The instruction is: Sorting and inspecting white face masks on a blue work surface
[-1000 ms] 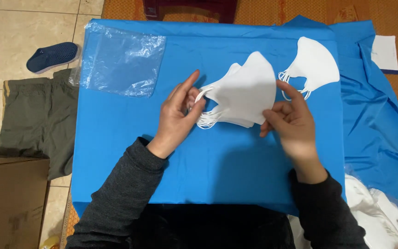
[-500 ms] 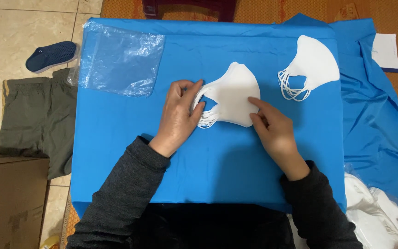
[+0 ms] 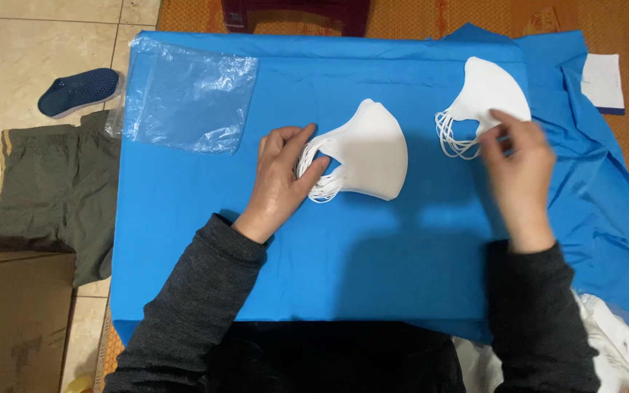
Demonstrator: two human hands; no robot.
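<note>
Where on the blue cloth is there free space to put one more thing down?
The widest bare patch of blue cloth lies near the person, between the two forearms. A smaller patch lies between the plastic bag and the middle mask stack. It is crowded at the far right, where the right hand meets the second mask stack.

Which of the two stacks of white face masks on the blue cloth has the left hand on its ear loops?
The middle stack of white masks; the left hand presses its loops. The other stack lies farther right, under the right hand.
</note>
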